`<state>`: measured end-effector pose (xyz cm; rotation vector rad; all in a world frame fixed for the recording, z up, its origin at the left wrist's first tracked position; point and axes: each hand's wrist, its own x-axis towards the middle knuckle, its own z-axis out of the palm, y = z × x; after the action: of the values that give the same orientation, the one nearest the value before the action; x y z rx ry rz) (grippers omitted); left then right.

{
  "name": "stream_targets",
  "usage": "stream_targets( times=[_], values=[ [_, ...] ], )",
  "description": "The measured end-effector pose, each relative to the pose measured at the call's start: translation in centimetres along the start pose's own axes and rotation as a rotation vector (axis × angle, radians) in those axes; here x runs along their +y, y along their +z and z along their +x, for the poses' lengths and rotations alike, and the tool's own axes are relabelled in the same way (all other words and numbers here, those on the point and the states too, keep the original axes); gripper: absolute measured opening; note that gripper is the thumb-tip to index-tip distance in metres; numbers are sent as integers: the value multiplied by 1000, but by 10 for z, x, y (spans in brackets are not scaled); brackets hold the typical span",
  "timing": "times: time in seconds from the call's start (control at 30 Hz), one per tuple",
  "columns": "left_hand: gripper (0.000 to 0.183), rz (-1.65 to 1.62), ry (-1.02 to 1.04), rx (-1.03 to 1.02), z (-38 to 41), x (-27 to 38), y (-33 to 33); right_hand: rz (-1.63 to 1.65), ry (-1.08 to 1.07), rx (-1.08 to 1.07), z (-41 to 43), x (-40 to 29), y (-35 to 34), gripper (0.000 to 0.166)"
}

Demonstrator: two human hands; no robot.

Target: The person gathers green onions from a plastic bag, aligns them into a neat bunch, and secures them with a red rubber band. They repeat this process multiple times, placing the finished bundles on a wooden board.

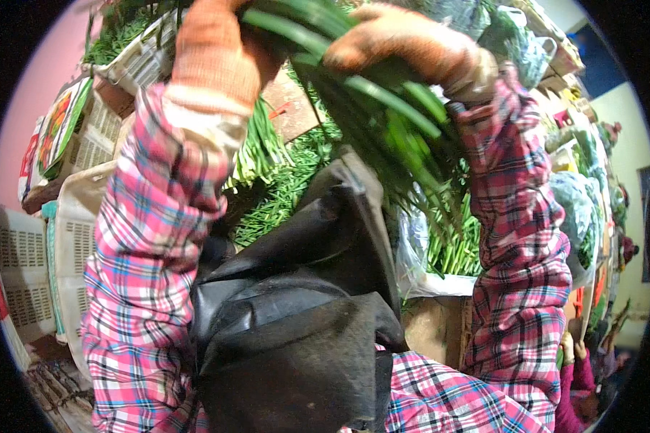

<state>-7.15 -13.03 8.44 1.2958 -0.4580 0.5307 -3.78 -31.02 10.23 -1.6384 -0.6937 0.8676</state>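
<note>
Both my hands wear orange knit gloves and are raised at the top of the view. My right hand (395,40) grips a bunch of long green vegetable stalks (392,103), its thumb lying across them. The stalks hang down to the right and are blurred. My left hand (219,51) is at the bunch's upper left end; its fingers are partly hidden but appear closed on the stalks. Below, a black apron (298,303) covers my lap. Between my left forearm and the apron lies a pile of pale-ended green stalks (260,146).
Loose green cuttings (281,200) lie beyond my lap. To the right, more stalks (455,243) lie in a plastic-lined box (439,319). White plastic crates (78,233) stand on the left. Filled plastic bags (571,211) line the right, near another person's sleeve (574,384).
</note>
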Motion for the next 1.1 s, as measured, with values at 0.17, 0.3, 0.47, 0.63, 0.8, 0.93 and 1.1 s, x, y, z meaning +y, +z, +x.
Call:
stream_targets(
  times=[0.17, 0.3, 0.47, 0.63, 0.8, 0.93, 1.1],
  values=[
    [18, -295, -587, 320, -68, -81, -23, -450, 34, 25, 4, 82, 7, 46],
    [16, -499, -820, 485, -99, -89, -80, -216, 107, 531, -38, 137, -19, 37],
    [14, -417, -857, 633, -113, -79, -108, -31, -112, 643, -88, 153, 7, 51],
    [15, -377, -846, 621, -115, -72, -118, -520, -101, 524, -47, 146, 54, 47],
    [13, -501, -893, 704, -108, -61, -136, -135, -28, 739, -17, 160, 33, 21],
    [14, -353, -903, 752, -110, -58, -141, -597, -378, 735, -40, 137, 31, 30],
    [17, -284, -933, 776, -112, -62, -145, -1230, -555, 408, -9, 128, 73, 27]
  ],
)
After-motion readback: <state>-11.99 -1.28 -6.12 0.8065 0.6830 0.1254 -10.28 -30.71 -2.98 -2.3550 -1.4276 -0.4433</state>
